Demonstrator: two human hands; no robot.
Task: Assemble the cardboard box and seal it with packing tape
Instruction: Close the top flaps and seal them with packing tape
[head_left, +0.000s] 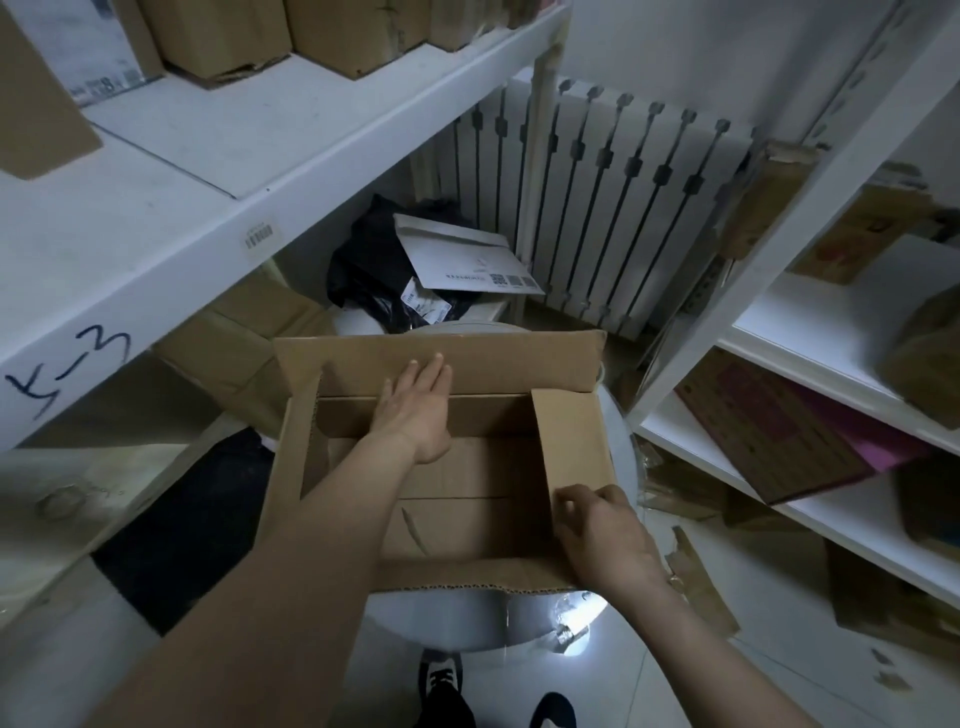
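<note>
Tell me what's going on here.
A person is setting up a cardboard box on a round white surface. The left hand rests flat against the far flap; the right hand pinches the right side flap. The top is open, with no tape in sight.

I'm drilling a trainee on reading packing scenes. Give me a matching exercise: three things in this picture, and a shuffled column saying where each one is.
Things:
1. left hand
2. right hand
3. grey envelope

Places:
A. lies on the dark bundle near the radiator
B. fingers straight, on the far flap
C. grips the right flap at its near edge

Pairs: 1-B, 2-C, 3-A.
</note>
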